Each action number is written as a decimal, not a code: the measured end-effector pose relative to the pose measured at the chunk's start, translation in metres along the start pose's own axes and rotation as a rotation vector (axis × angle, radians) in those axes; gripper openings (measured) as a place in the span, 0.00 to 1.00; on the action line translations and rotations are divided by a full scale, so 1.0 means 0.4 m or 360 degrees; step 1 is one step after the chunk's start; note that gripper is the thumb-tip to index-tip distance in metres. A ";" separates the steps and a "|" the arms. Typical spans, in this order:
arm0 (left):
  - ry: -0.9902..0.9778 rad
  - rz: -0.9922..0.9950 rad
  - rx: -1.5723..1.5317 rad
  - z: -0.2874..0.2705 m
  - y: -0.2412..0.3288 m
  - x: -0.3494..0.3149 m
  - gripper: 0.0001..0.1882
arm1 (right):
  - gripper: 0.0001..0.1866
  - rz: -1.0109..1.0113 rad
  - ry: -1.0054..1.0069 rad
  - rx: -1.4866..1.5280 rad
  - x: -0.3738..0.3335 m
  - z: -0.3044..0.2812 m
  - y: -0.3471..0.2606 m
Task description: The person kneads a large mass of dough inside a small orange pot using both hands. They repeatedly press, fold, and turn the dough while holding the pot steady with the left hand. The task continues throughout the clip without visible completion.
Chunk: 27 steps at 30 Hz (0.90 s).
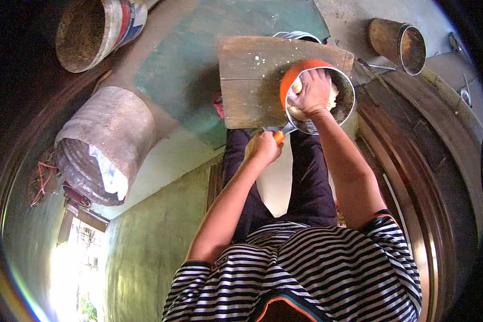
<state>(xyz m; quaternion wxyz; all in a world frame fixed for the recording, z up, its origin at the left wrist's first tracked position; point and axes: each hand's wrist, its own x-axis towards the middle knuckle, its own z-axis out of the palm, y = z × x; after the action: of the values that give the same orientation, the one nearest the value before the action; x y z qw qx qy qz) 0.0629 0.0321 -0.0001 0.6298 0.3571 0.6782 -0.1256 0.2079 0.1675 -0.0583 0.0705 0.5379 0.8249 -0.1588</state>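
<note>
An orange saucepan (290, 77) is tipped on its side over the right part of a wooden board (248, 100), its mouth turned toward me. My left hand (264, 147) is wrapped round its orange handle (279, 137). Inside the pan, my right hand (314, 90) presses on pale dough (333, 95), fingers spread and reaching toward the far wall. Part of the dough lies hidden under that hand. White crumbs (257, 58) dot the board.
Far left lies a large bucket (84, 37); nearer on the left stands a big pale drum (110, 121) with a white plastic liner. A rusty bucket (398, 44) is at the far right. Behind the board, a metal basin's rim (299, 35) peeks out.
</note>
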 end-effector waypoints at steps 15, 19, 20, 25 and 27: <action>0.0708 0.0343 -0.0481 -0.079 -0.064 -0.039 0.17 | 0.23 0.0006 0.0165 0.0386 -0.004 0.009 0.016; 0.0953 0.0488 -0.0445 -0.239 -0.023 0.044 0.09 | 0.24 0.0029 0.0097 0.0457 0.008 -0.023 0.024; 0.0998 0.0547 -0.0463 -0.290 -0.007 0.078 0.09 | 0.24 0.0038 0.0121 0.0497 0.009 -0.011 0.031; 0.1117 0.0609 -0.0321 -0.540 0.098 0.235 0.09 | 0.26 0.0104 -0.0041 0.0593 0.009 -0.009 0.027; 0.1070 0.0625 -0.0235 -0.604 0.153 0.325 0.09 | 0.23 0.0215 0.0000 0.0700 0.000 0.008 0.030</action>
<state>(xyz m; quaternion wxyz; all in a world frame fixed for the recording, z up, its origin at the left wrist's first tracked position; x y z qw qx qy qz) -0.0763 0.2678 -0.0635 0.4086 0.4550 0.7727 0.1701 0.2184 0.1708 -0.0635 -0.0380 0.5943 0.7326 -0.3298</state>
